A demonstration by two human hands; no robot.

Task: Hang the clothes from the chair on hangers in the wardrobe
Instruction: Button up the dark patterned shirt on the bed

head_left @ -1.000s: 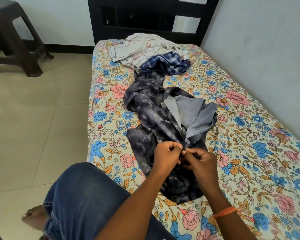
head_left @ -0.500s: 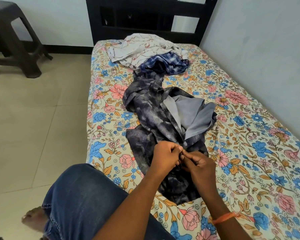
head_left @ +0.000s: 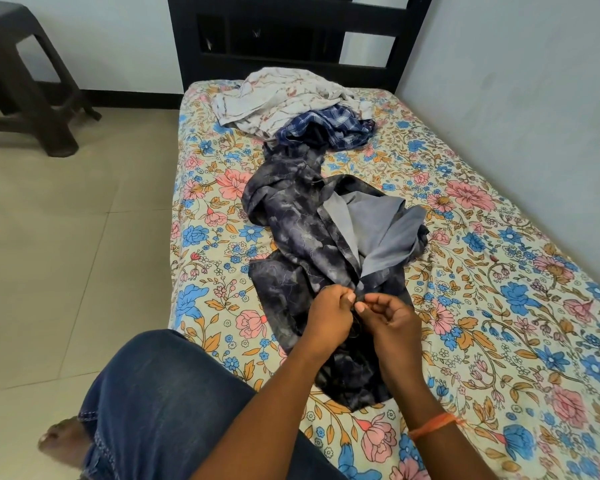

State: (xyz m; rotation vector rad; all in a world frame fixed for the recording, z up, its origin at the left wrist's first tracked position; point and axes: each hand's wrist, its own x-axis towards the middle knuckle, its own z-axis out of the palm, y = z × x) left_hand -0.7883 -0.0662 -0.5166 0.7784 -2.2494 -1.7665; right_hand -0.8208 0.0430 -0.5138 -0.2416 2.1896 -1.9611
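A dark navy patterned shirt [head_left: 302,237] lies lengthwise on the floral bed, its front partly open and showing a grey inside. My left hand [head_left: 328,315] pinches the shirt's front edge near its lower part. My right hand [head_left: 390,318] pinches the opposite edge, thumb tips almost touching the left hand's. Behind the shirt lie a blue checked garment [head_left: 329,128] and a crumpled white patterned garment [head_left: 284,97]. No hanger or wardrobe is in view.
The bed [head_left: 499,306] with its floral sheet runs along the wall on the right; a dark headboard [head_left: 291,32] stands at its far end. A dark plastic stool [head_left: 25,81] stands on the tiled floor at the far left. My knee in jeans [head_left: 160,403] rests against the bed's near edge.
Both hands stay at the shirt's front edges with small finger movements. The right hand's fingers have uncurled slightly. The shirt itself has barely shifted.
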